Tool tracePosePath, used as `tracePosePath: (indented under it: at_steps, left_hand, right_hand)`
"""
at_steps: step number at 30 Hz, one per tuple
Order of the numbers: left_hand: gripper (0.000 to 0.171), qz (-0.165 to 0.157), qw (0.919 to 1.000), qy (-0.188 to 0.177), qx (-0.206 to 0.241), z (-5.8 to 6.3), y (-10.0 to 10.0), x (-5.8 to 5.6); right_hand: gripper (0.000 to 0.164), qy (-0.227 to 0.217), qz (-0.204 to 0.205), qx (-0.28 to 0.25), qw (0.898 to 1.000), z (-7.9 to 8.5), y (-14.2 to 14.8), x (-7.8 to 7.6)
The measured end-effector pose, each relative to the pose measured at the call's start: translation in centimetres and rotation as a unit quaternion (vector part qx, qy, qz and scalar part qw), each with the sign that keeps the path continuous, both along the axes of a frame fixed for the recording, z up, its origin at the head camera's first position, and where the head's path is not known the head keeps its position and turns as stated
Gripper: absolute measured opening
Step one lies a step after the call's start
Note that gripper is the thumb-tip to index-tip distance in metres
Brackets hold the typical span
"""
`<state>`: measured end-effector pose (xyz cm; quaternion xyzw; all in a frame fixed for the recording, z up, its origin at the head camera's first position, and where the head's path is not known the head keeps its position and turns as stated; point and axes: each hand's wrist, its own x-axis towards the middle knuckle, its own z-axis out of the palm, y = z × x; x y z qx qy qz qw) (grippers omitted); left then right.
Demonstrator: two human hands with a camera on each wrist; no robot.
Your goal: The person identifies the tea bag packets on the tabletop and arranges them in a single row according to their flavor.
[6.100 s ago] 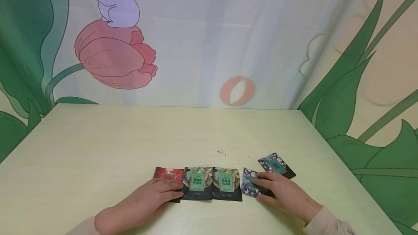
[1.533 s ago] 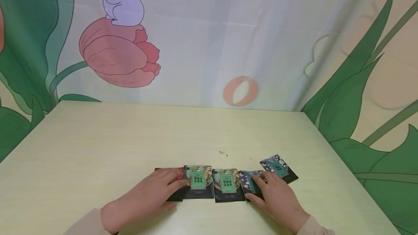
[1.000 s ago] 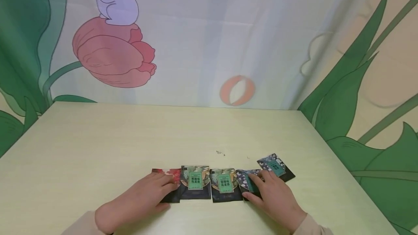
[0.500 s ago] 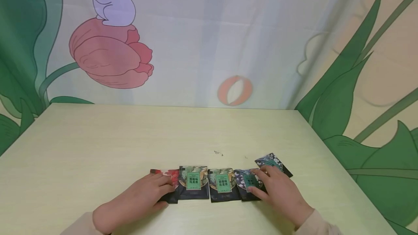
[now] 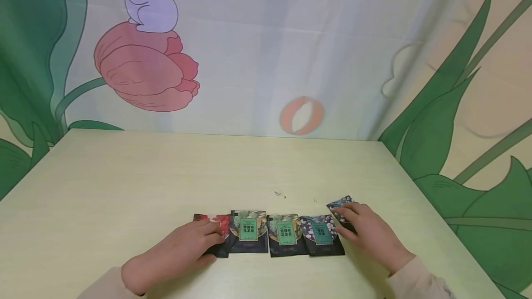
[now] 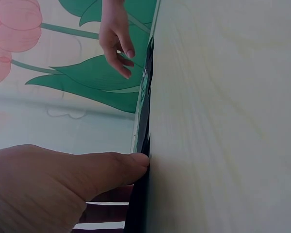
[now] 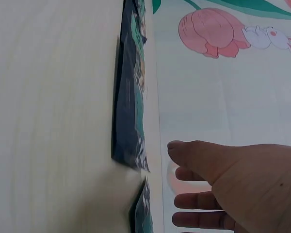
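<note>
A row of tea sachets lies flat on the table in the head view. At its left end is a red-topped sachet (image 5: 223, 221), with my left hand (image 5: 180, 248) resting over it; the left wrist view shows the thumb (image 6: 119, 167) extended along its near edge. Two green-labelled sachets (image 5: 248, 230) follow, then a dark floral sachet (image 5: 322, 233) overlapping its neighbour's edge. Behind the row's right end, a second floral sachet (image 5: 338, 203) sits askew, partly hidden under my right hand (image 5: 374, 234). In the right wrist view that hand's fingers are extended and apart from the sachets.
The pale wooden table (image 5: 166, 174) ends at a patterned curtain (image 5: 232, 59) along the back, with leaf-printed cloth (image 5: 432, 128) to the right. Small dark marks (image 5: 280, 194) show on the tabletop behind the row.
Earlier my right hand moved the nearer floral sachet left against the green-labelled ones. It has since left that sachet and shifted right, over the askew one. My left hand stays on the red-topped sachet.
</note>
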<state>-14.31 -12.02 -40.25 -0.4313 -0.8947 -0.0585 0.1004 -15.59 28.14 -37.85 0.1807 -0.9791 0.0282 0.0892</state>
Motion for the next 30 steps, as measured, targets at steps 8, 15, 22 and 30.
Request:
tracePosePath:
  at_steps: [8,15,22,30]
  left_hand:
    - [0.027,0.002,1.0,-0.006,-0.008,0.1,0.0,0.0]
    - [0.027,0.005,0.9999,-0.008,-0.007,0.1,0.0,0.0]
    - [0.026,0.004,1.0,-0.007,-0.006,0.0,0.0,0.0]
    - [0.025,0.01,0.9998,-0.015,-0.007,0.1,0.0,0.0]
  right_hand:
    - [0.041,-0.002,0.022,-0.001,1.0,-0.5,1.5,-0.9]
    - [0.039,-0.022,0.018,0.007,1.0,-0.9,2.1,-1.7]
    - [0.042,-0.057,-0.007,0.009,0.998,-1.5,2.7,-2.2]
    - [0.044,-0.066,-0.017,0.015,0.998,-1.9,3.0,-2.3]
